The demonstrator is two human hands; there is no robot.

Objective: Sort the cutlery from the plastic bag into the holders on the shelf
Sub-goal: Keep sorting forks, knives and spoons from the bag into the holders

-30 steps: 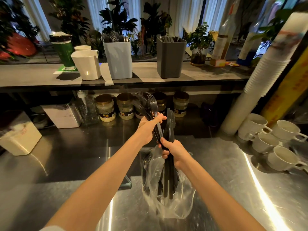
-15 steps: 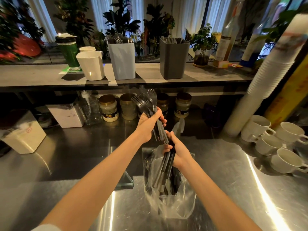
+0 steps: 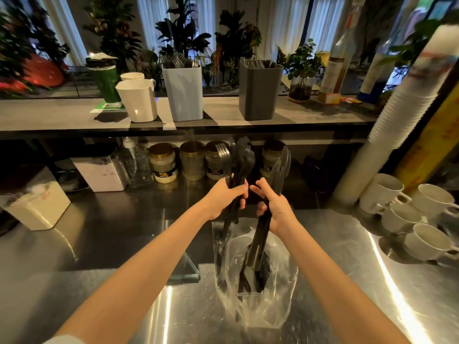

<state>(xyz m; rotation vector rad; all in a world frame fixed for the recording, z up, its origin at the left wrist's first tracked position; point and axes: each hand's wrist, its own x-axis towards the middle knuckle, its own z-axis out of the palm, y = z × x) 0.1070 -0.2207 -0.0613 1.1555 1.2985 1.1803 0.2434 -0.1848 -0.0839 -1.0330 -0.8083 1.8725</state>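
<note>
The left hand (image 3: 224,198) is gripping a bunch of forks (image 3: 239,167) and the right hand (image 3: 277,209) is clutching dark cutlery (image 3: 261,230) rising from the plastic bag (image 3: 282,302) on the counter (image 3: 352,274), while the blue holder (image 3: 184,95) and grey holder (image 3: 259,94) on the shelf (image 3: 49,115) are sitting partly filled, suggesting the sorting is midway.

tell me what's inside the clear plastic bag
Dark cutlery stands in the plastic bag; the right hand grips some. Crumpled plastic and overlap hide how many pieces there are.

my left hand (image 3: 223,198) and right hand (image 3: 279,209) are bare, and so are my left forearm (image 3: 154,254) and right forearm (image 3: 330,276); a pale whitish sleeve (image 3: 67,340) edges my left arm.
</note>
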